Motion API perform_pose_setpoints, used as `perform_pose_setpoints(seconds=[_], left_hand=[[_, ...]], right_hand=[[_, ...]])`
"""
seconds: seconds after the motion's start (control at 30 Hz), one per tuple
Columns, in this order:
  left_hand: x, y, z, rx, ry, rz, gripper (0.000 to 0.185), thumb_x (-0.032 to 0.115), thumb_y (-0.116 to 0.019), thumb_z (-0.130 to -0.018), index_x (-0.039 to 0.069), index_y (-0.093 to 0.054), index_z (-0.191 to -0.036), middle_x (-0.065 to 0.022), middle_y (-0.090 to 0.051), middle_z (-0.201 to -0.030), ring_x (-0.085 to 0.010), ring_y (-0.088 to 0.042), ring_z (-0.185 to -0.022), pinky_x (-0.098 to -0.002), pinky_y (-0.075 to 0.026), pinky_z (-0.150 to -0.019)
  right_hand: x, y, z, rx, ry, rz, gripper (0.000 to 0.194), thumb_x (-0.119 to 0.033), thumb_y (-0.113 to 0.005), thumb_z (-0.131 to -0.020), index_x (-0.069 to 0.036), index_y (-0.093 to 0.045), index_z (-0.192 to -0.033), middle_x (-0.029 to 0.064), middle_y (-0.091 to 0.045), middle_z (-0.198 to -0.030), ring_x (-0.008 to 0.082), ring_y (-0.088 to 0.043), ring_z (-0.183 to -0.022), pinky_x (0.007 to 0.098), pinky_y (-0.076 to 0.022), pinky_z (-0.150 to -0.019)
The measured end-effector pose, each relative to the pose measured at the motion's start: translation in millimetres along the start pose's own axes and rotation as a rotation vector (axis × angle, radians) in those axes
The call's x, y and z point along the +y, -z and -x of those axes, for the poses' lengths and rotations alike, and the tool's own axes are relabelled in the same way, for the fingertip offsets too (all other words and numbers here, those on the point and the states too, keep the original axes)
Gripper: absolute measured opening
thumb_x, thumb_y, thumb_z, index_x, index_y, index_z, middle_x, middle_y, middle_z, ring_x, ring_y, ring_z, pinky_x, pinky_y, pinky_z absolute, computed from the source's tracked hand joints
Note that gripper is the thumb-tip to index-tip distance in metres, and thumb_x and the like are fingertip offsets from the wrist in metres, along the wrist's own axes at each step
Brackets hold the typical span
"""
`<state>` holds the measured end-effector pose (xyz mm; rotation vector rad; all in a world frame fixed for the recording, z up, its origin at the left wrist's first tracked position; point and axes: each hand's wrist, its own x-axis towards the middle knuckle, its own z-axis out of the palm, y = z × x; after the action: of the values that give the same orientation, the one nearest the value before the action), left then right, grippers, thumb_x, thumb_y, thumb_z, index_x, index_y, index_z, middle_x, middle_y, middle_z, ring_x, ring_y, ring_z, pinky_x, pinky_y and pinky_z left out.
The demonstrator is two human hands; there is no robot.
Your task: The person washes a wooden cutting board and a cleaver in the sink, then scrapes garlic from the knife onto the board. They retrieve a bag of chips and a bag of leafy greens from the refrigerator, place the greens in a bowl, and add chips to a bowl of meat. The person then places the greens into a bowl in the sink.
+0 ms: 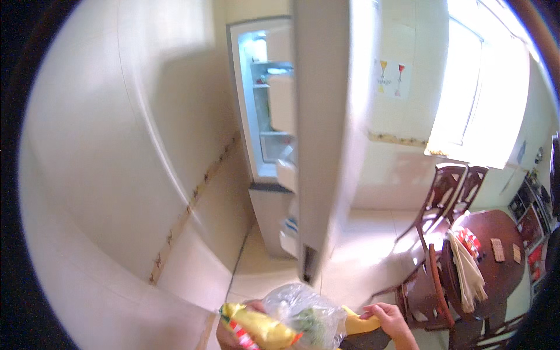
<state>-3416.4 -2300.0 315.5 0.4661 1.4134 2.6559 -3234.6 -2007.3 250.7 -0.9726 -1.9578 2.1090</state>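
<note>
At the bottom of the head view, my left hand [254,306] is mostly hidden behind a yellow plastic food package [262,328] with red and white parts, which it holds. Right beside the package is a clear plastic bag [306,306] with something green inside. My right hand [385,317] has its thumb and fingers closed at the edge of a yellow item [359,323], perhaps cloth or a sleeve. Ahead, the refrigerator [271,214] stands with its door [321,131] open, its lit shelves partly hidden by the door.
A tiled wall [175,131] runs along the left. To the right are dark wooden chairs [444,192] and a round wooden table [503,280] with a light cloth [468,275] and a red package [467,241]. Behind the chairs is a bright window [477,87].
</note>
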Motion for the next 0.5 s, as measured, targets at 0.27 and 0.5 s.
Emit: perform_pose_setpoints(seconds=[0.27, 0.5], left_hand=[[-19, -24, 50, -0.096, 0.088, 0.062, 0.057, 0.04, -0.064, -0.094, 0.003, -0.049, -0.134, -0.0085, -0.061, -0.115, -0.0214, -0.063, -0.099, -0.0372, -0.053, -0.088], [-75, -138, 152, -0.383, 0.288, 0.214, 0.058, 0.042, -0.061, -0.096, 0.005, -0.047, -0.139, -0.0078, -0.059, -0.124, -0.0226, -0.061, -0.108, -0.0388, -0.05, -0.095]], right_hand=[[327, 60, 187, 0.037, -0.704, 0.926, 0.065, -0.058, -0.05, -0.094, 0.001, -0.073, -0.107, 0.0262, -0.07, -0.109, 0.0447, -0.066, -0.104, 0.05, -0.052, -0.091], [567, 64, 492, 0.452, -1.075, 0.404, 0.058, -0.054, -0.054, -0.094, 0.0, -0.072, -0.108, 0.0232, -0.071, -0.104, 0.0383, -0.069, -0.096, 0.0473, -0.0533, -0.085]])
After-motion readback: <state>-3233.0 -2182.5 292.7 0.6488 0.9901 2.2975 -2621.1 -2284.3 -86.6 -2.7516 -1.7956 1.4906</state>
